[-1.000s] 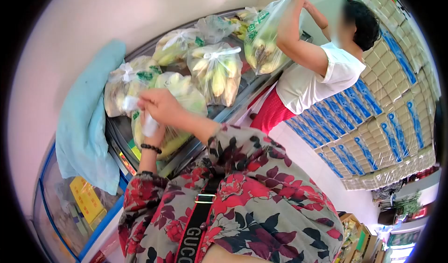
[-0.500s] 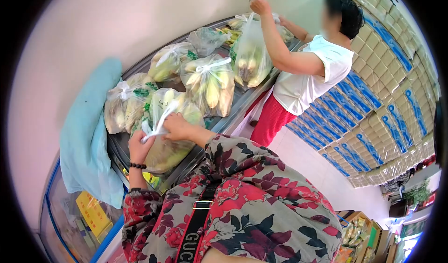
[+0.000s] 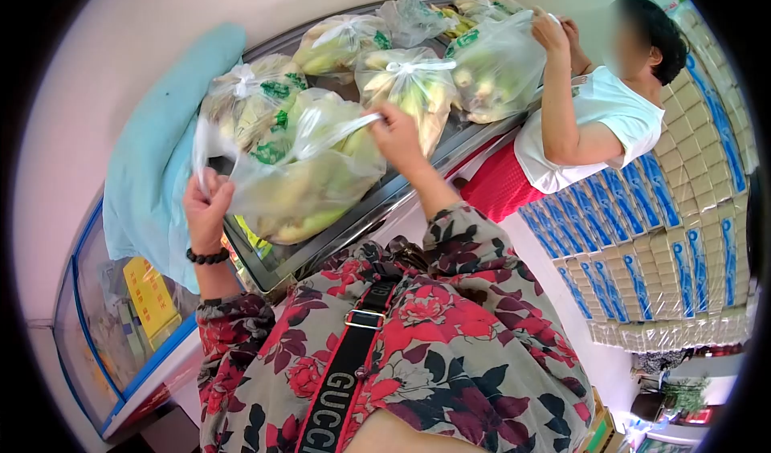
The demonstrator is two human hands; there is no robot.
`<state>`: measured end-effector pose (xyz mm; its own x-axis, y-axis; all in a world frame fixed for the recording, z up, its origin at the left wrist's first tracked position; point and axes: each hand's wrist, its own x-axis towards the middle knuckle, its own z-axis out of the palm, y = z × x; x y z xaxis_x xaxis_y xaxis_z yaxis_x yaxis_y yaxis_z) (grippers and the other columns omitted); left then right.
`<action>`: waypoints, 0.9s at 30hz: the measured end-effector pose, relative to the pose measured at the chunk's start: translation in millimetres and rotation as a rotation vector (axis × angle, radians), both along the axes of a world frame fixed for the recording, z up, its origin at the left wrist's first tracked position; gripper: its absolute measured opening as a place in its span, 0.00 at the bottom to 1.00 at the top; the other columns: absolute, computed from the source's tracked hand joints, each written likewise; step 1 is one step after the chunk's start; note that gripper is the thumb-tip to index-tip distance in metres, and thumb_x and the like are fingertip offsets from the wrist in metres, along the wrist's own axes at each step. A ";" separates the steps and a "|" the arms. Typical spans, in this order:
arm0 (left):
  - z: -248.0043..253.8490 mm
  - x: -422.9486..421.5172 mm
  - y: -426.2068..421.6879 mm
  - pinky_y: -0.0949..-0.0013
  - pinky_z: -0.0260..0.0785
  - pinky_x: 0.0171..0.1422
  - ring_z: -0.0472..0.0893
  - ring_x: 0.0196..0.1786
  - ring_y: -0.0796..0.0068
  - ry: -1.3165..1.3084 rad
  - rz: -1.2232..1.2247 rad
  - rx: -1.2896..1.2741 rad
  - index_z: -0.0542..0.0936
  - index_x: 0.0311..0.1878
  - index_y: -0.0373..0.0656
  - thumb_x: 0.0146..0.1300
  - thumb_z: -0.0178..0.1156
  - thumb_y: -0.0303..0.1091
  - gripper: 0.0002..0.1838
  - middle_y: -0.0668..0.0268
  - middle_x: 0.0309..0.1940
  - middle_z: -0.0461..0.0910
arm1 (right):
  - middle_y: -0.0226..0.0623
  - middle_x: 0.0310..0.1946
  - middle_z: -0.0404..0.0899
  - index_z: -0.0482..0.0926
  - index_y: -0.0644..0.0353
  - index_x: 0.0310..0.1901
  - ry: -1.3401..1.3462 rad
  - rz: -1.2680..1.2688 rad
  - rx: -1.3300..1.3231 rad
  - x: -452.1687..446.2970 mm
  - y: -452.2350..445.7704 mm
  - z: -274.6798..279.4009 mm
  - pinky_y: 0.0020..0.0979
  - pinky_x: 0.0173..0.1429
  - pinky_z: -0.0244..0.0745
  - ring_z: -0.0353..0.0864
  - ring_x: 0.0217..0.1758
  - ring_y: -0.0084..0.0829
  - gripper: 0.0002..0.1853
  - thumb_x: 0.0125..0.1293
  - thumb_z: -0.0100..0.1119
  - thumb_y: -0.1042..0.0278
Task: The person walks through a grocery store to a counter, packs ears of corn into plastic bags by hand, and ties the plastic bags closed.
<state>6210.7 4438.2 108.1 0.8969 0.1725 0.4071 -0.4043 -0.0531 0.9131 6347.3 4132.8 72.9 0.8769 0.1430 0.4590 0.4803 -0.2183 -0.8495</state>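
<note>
A clear plastic bag (image 3: 321, 188) of pale green and yellow corn lies on the dark freezer top, its mouth spread wide. My left hand (image 3: 208, 206), with a beaded bracelet at the wrist, pinches one white handle of it. The other handle is pulled to the right in the closed fingers of my right hand (image 3: 397, 138). Just behind are a knotted bag with green print (image 3: 250, 104) and a knotted corn bag (image 3: 409, 91). Another tied bag (image 3: 341, 45) lies further back.
At the right a co-worker (image 3: 590, 128) holds up the top of another corn bag (image 3: 494, 71). A light blue cloth (image 3: 157, 156) drapes over the left end. Wrapped stacks of packages (image 3: 658, 236) stand behind the co-worker. A glass-sided case (image 3: 112, 324) is at lower left.
My hands have moved apart, from close together at the twisted handles to either side, and the bag's mouth has spread. The co-worker's raised hands have come down somewhat beside their bag.
</note>
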 end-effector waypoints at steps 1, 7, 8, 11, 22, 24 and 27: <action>10.4 -7.4 0.0 0.82 0.55 0.34 0.63 0.30 0.88 -0.067 -0.047 0.004 0.69 0.32 0.44 0.55 0.63 0.21 0.11 0.79 0.25 0.64 | 0.31 0.27 0.78 0.80 0.60 0.36 0.053 -0.076 0.052 0.6 -6.6 5.7 0.24 0.34 0.68 0.74 0.30 0.21 0.05 0.60 0.57 0.70; 59.1 -62.7 -19.0 0.76 0.60 0.31 0.70 0.29 0.80 -0.054 -0.122 0.491 0.75 0.32 0.41 0.49 0.64 0.24 0.08 0.69 0.25 0.72 | 0.31 0.31 0.76 0.75 0.61 0.41 0.466 -0.042 0.520 13.5 -47.3 26.9 0.30 0.37 0.74 0.76 0.30 0.27 0.08 0.62 0.54 0.69; 60.4 -66.2 -26.4 0.74 0.60 0.31 0.71 0.27 0.76 -0.066 -0.194 0.511 0.75 0.31 0.41 0.47 0.64 0.24 0.08 0.68 0.23 0.72 | 0.32 0.36 0.75 0.72 0.62 0.47 0.475 0.063 0.520 5.2 -48.5 37.7 0.31 0.39 0.75 0.77 0.34 0.27 0.12 0.61 0.55 0.70; 62.3 -74.3 -38.3 0.69 0.60 0.33 0.71 0.26 0.67 -0.137 -0.323 0.629 0.78 0.31 0.43 0.43 0.66 0.24 0.10 0.66 0.22 0.73 | 0.34 0.43 0.74 0.72 0.65 0.49 0.006 -0.009 0.400 -25.5 -22.1 74.2 0.26 0.46 0.72 0.75 0.39 0.26 0.16 0.58 0.54 0.78; 36.8 -102.3 -20.0 0.57 0.60 0.53 0.68 0.28 0.73 -0.253 -0.229 0.280 0.79 0.27 0.45 0.49 0.67 0.27 0.05 0.73 0.21 0.68 | 0.60 0.59 0.64 0.62 0.58 0.64 -0.117 0.235 -0.992 19.1 18.8 -11.1 0.44 0.65 0.62 0.63 0.63 0.56 0.34 0.56 0.62 0.63; 31.5 -112.7 -16.4 0.56 0.59 0.55 0.68 0.28 0.73 -0.247 -0.222 0.246 0.78 0.25 0.45 0.51 0.66 0.27 0.05 0.73 0.21 0.68 | 0.64 0.61 0.59 0.56 0.58 0.67 -0.218 0.023 -0.984 14.8 13.1 3.9 0.44 0.66 0.60 0.59 0.66 0.57 0.39 0.55 0.62 0.63; 21.5 -127.3 -2.4 0.56 0.58 0.56 0.67 0.28 0.73 -0.238 -0.037 0.170 0.77 0.23 0.46 0.53 0.64 0.27 0.07 0.73 0.21 0.68 | 0.66 0.61 0.60 0.56 0.59 0.68 -0.245 0.078 -0.914 4.2 10.2 18.8 0.45 0.67 0.59 0.59 0.65 0.59 0.40 0.54 0.63 0.63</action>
